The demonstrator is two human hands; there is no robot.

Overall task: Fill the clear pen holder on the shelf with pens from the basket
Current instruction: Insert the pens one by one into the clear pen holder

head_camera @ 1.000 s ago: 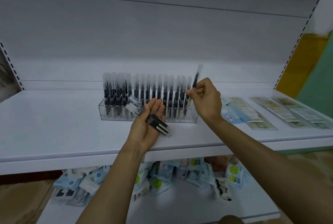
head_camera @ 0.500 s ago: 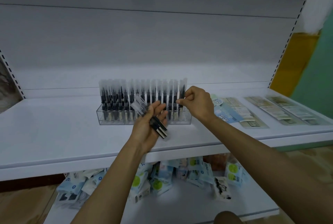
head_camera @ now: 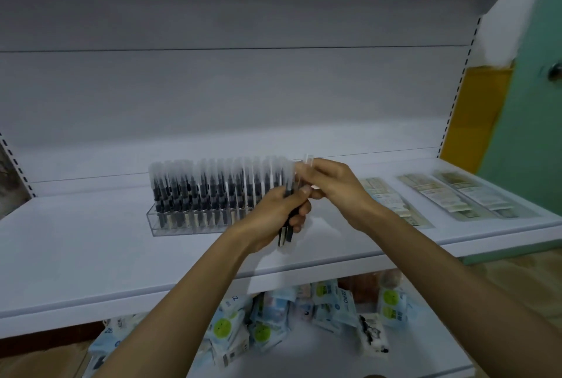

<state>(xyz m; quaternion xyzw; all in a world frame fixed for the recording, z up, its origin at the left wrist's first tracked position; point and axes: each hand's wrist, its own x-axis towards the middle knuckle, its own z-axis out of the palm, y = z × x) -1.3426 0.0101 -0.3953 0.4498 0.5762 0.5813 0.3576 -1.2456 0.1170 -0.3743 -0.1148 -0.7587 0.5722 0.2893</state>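
Note:
The clear pen holder stands on the white shelf, packed with several upright black pens with frosted caps. In front of its right end, my left hand grips a small bunch of pens, whose ends stick out below my fingers. My right hand pinches the frosted cap of one pen at the top of that bunch. The holder's right end is hidden behind both hands. No basket is in view.
Flat packets in clear sleeves lie on the shelf to the right. On the lower shelf lies a heap of blue and green packets. The shelf's back panel rises behind the holder.
My left hand has turned and closed round its pens, bringing them upright. My right hand left the holder's right end and now pinches a pen from that bunch.

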